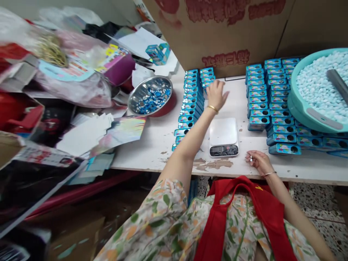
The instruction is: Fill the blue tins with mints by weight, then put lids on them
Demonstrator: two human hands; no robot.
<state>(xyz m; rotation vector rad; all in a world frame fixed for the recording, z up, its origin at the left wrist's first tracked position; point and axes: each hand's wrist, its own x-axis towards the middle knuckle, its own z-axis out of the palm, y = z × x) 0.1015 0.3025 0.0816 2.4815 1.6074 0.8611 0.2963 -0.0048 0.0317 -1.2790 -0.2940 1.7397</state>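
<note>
My left hand (216,95) reaches to the back of the table, over the near end of a short row of small blue boxes (207,75). Its fingers are bent a little and the thumb stands apart; I see nothing held in it. My right hand (259,162) is near the table's front edge, fingers pinched around a few small white pellets (251,158). Between the hands lies a white kitchen scale (223,136) with a bare top and a dark panel. Left of it runs a long row of blue boxes (189,105) with shiny round spots on top.
On the right, a teal tub (310,114) of pale pellets, with a grey scoop (338,85) in it, stands by rows of blue boxes with dark holes (284,137). A metal bowl (170,99) holds blue foil pieces. Bags and papers crowd the left; a carton (231,40) stands behind.
</note>
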